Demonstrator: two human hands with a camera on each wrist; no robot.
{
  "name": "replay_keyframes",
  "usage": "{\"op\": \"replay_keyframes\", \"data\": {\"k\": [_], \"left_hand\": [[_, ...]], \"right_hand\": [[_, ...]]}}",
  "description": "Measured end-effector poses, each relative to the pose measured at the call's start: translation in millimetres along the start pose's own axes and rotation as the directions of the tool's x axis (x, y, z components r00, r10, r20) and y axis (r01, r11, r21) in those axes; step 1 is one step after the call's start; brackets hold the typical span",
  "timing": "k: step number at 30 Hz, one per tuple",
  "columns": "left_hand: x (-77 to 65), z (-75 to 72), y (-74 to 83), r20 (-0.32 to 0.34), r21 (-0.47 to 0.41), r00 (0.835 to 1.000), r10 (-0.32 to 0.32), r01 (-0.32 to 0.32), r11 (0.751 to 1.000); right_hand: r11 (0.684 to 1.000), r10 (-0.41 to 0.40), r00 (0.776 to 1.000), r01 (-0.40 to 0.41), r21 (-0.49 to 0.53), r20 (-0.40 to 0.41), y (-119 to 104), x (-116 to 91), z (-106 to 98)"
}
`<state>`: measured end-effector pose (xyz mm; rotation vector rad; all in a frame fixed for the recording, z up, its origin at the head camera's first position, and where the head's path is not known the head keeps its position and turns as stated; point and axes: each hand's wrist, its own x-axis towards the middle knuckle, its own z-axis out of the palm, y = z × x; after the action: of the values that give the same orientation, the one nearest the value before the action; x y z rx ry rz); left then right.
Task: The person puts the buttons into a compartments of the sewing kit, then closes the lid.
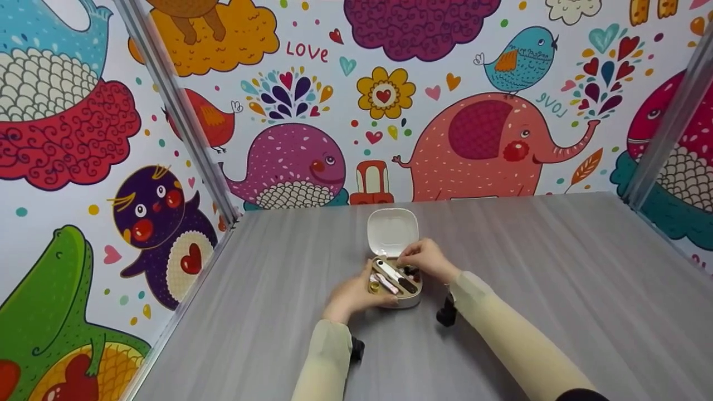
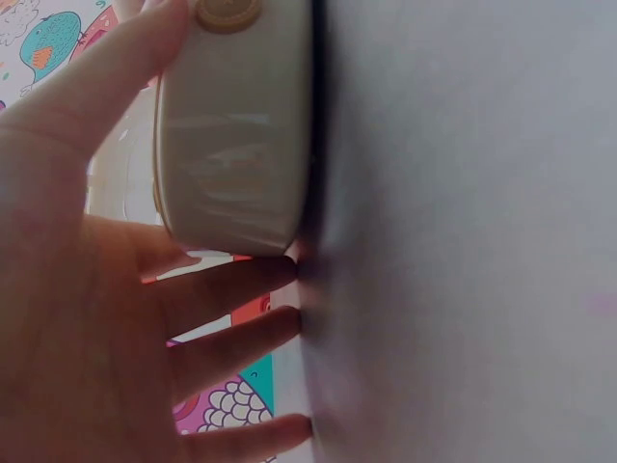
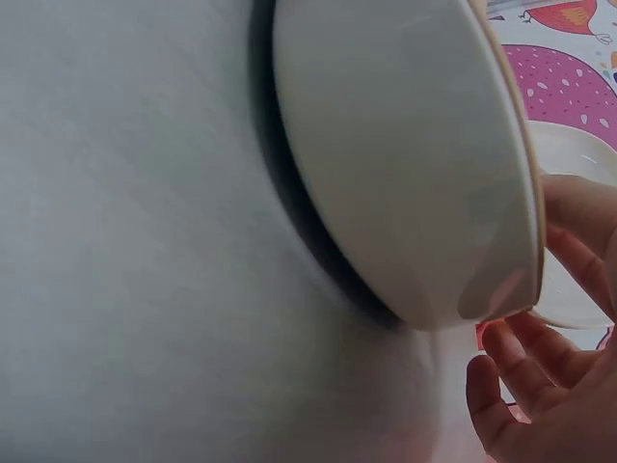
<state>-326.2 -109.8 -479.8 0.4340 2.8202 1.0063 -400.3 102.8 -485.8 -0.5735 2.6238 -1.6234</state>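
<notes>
A small white jewelry box (image 1: 410,302) stands on the table, its lid (image 1: 392,229) tipped back. Inside lie a slim white tool with a dark end (image 1: 388,269), a pinkish-white stick (image 1: 386,284), a gold ring-like piece (image 1: 375,287) and small dark pieces (image 1: 413,272). My left hand (image 1: 352,294) holds the box's left side, thumb along the front rim near a tan button (image 2: 229,12), other fingers spread toward the tabletop. At the back right compartment, my right hand (image 1: 431,260) has its fingertips over the rim; I cannot tell whether they pinch anything.
The grey table (image 1: 267,312) reaches back to a wall (image 1: 312,83) printed with cartoon animals. Metal posts (image 1: 181,106) stand at the left and right corners. Dark wrist devices (image 1: 447,312) sit below both sleeves.
</notes>
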Motion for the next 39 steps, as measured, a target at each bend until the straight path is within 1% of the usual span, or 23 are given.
{"op": "replay_keyframes", "data": {"k": [4, 11, 18, 24, 27, 33, 39], "left_hand": [[-0.2, 1.2, -0.3, 0.001, -0.007, 1.000, 0.000, 0.000, 1.000], [1.5, 0.8, -0.2, -0.005, -0.006, 1.000, -0.002, 0.002, 1.000], [1.1, 0.8, 0.9, -0.009, 0.012, 1.000, -0.021, 0.021, 1.000], [0.8, 1.5, -0.2, -0.002, -0.001, 1.000, -0.025, 0.025, 1.000], [1.6, 1.0, 0.9, 0.004, -0.008, 1.000, -0.026, 0.026, 1.000], [2.4, 0.5, 1.3, 0.005, -0.010, 1.000, -0.016, 0.016, 1.000], [1.1, 0.2, -0.9, 0.008, -0.018, 1.000, -0.030, 0.030, 0.999]], "right_hand": [[1.000, -0.006, 1.000, 0.005, -0.023, -0.011, 2.2, -0.1, 2.4], [0.999, 0.028, 0.999, -0.029, -0.033, -0.019, 0.0, 0.0, 4.1], [0.995, -0.011, 0.999, 0.007, -0.100, -0.043, 0.4, -0.2, 4.3], [0.996, -0.008, 1.000, 0.006, -0.087, -0.029, 1.1, 0.2, 5.2], [0.996, 0.007, 1.000, -0.010, -0.085, -0.028, 0.4, 0.5, 3.4], [0.992, 0.020, 0.998, -0.027, -0.121, -0.063, -1.4, -1.7, -0.6], [0.991, -0.008, 0.995, -0.005, -0.136, -0.096, -2.9, -6.7, -7.8]]}}
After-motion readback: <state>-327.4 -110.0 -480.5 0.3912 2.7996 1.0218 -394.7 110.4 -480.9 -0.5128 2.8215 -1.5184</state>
